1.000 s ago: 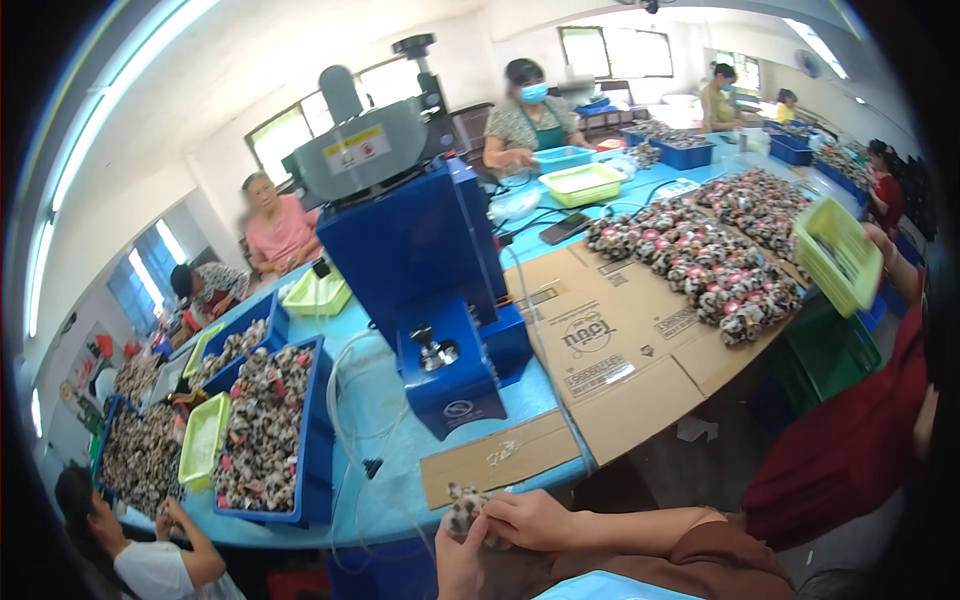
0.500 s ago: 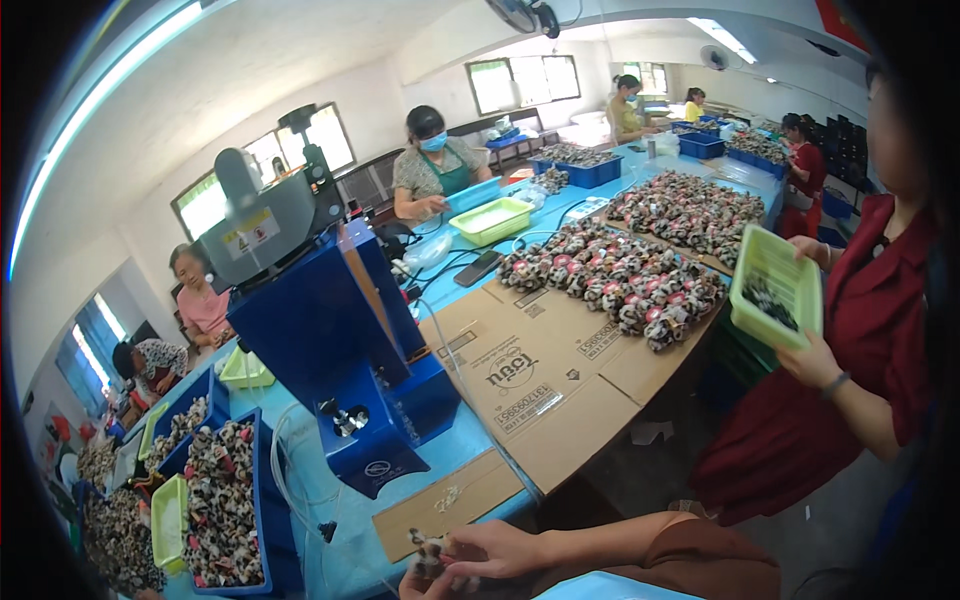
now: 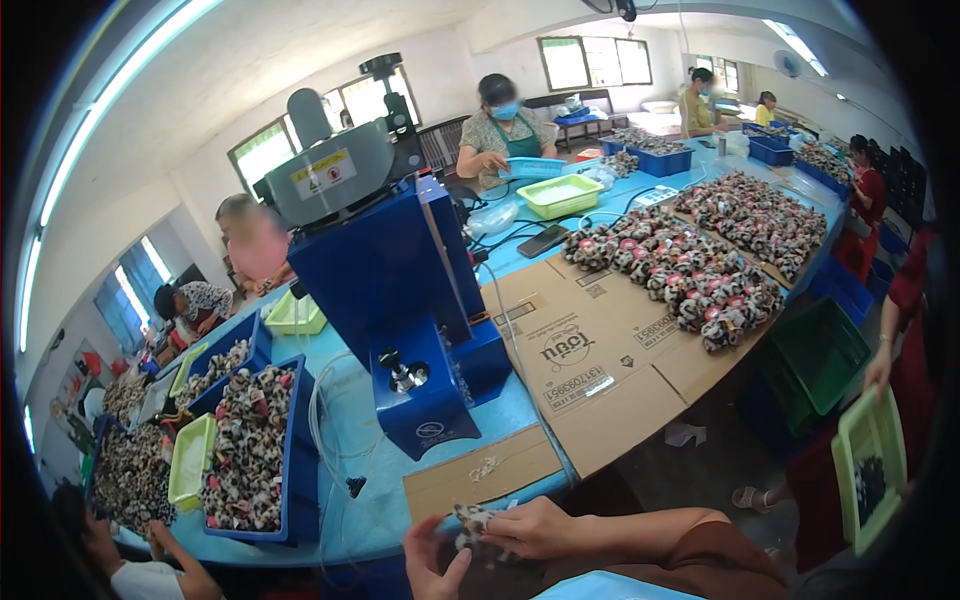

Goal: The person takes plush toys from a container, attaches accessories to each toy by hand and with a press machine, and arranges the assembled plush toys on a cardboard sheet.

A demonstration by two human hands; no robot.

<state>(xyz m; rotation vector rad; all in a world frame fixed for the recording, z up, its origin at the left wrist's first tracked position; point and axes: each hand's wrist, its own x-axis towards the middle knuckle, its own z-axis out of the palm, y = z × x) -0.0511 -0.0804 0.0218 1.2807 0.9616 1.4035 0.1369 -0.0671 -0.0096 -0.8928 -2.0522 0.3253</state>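
Note:
At the lower edge, my right hand [image 3: 537, 527] pinches a small spotted plush toy [image 3: 472, 517] in white, brown and black. My left hand [image 3: 430, 565] is just left of it, thumb and fingers apart; its fingertips are slightly blurred, and whether they touch the toy I cannot tell. Under and beyond my hands lies a cardboard strip [image 3: 480, 474] with small pale scraps. A blue machine [image 3: 390, 300] with a grey head and a metal fitting stands on the blue table just beyond.
Rows of similar plush toys cover a cardboard sheet [image 3: 590, 350] at right. Blue bins [image 3: 300, 470] heaped with toys and a pale green basket [image 3: 190, 462] stand at left. A phone [image 3: 543, 240] lies mid-table. At right, a person carries a green basket [image 3: 850, 470]; others sit around.
My view has shifted, so the table sits further right and higher. My left hand has opened away from the toy. The person in red has moved right and lowered the green basket.

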